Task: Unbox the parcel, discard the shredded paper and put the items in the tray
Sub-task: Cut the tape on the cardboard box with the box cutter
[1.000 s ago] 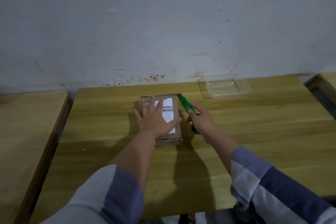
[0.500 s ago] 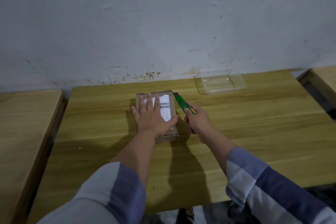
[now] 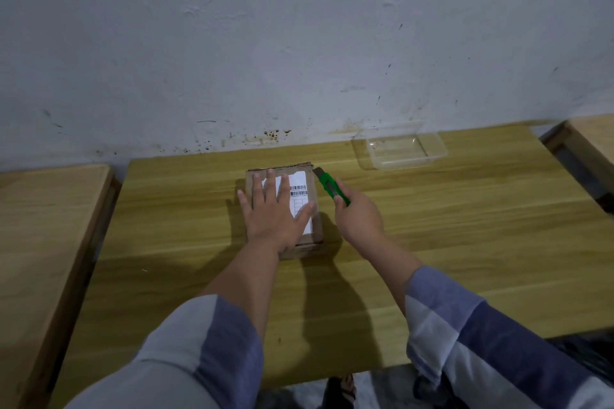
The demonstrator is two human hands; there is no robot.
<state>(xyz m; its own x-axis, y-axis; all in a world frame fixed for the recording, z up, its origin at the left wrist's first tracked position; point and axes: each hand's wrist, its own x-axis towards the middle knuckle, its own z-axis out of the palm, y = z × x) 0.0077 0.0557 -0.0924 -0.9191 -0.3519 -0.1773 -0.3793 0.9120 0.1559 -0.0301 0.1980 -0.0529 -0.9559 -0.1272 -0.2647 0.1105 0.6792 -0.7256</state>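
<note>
Left hand [image 3: 277,214] spread flat pins the parcel [image 3: 285,212] mid-table, right hand [image 3: 358,217] fisted round the green cutter [image 3: 333,188] at its far corner: light, stiff cardboard, likely skids unless held down.

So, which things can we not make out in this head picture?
- Parcel contents: head view, box closed, left hand lies flat on top.
- Label text: too small, partly covered by the fingers.
- Green cutter blade: its tip is too small to see.

Parcel [image 3: 309,209] mid-table [image 3: 465,242] w/ left hand [image 3: 272,212] on top — cutter [image 3: 332,188] just right, tray [image 3: 403,148] behind-right.
</note>
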